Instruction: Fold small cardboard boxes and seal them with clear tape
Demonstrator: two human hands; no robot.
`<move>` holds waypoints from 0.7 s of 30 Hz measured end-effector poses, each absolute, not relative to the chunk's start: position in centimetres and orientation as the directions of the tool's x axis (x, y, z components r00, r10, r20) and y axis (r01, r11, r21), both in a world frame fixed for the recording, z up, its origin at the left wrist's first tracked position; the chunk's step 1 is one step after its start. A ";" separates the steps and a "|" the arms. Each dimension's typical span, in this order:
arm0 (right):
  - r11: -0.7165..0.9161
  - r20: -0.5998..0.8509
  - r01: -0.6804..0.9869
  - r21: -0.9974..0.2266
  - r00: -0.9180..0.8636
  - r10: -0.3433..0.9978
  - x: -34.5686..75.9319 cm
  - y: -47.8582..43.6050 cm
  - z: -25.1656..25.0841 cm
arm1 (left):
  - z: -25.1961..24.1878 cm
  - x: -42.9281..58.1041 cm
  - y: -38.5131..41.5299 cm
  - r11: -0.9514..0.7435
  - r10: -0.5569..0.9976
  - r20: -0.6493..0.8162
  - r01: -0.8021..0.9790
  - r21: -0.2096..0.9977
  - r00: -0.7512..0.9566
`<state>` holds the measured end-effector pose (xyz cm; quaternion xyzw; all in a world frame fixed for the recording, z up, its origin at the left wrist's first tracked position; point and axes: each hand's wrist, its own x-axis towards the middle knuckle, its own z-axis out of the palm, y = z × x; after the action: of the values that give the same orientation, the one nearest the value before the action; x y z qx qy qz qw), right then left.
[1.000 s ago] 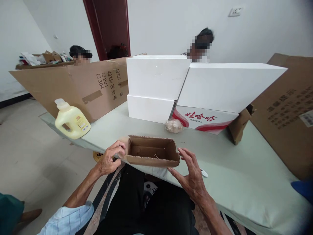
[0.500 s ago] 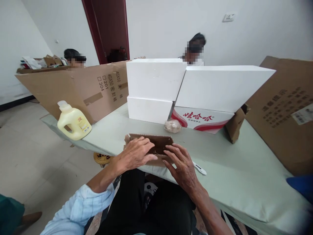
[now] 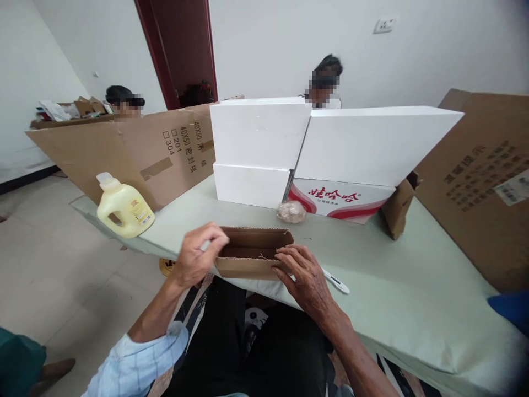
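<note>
A small brown cardboard box [image 3: 248, 269], its top uncovered, sits at the near table edge in front of me. A few thin straw-like bits lie inside near its right end. My right hand [image 3: 306, 275] grips the box's right end, fingers over the rim and thumb against the near wall. At the left end is my left hand [image 3: 200, 255], slightly blurred, with thumb and fingers drawn together by the rim; what they pinch is hidden. Right of my right hand lies a white utility knife [image 3: 336, 282]. Beyond the box rests a crumpled ball of clear tape or plastic [image 3: 291, 212].
Stacked white boxes [image 3: 260, 135] and a red-and-white printed carton [image 3: 336, 199] stand across the table [image 3: 413, 286]. Large brown cartons [image 3: 165, 160] flank both sides. A yellow detergent jug [image 3: 126, 207] is at the left edge. Two people sit behind the boxes.
My left hand has moved left from over the box to its left end, its fingers curling together. More of the box's inside and near wall shows. My right hand keeps its place.
</note>
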<state>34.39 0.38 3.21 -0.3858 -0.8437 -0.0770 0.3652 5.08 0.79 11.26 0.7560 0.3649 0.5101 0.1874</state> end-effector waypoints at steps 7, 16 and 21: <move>0.706 0.733 0.686 -0.177 -0.387 0.560 34.6 0.6 2.7 | 4.9 -8.0 0.3 -0.139 0.834 0.523 0.850 0.509 -0.177; 0.727 0.732 0.667 -0.165 -0.411 0.543 34.4 0.9 2.7 | 5.8 -3.5 -1.2 -0.536 0.715 0.680 0.751 0.386 0.161; 0.714 0.720 0.679 -0.168 -0.410 0.559 33.9 0.9 2.8 | 10.6 5.2 0.0 -0.730 0.680 0.521 0.542 0.417 0.516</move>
<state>33.91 0.85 2.84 -0.3703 -0.8363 -0.0755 0.3973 5.22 0.00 10.63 0.8646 0.3534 0.3426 0.1014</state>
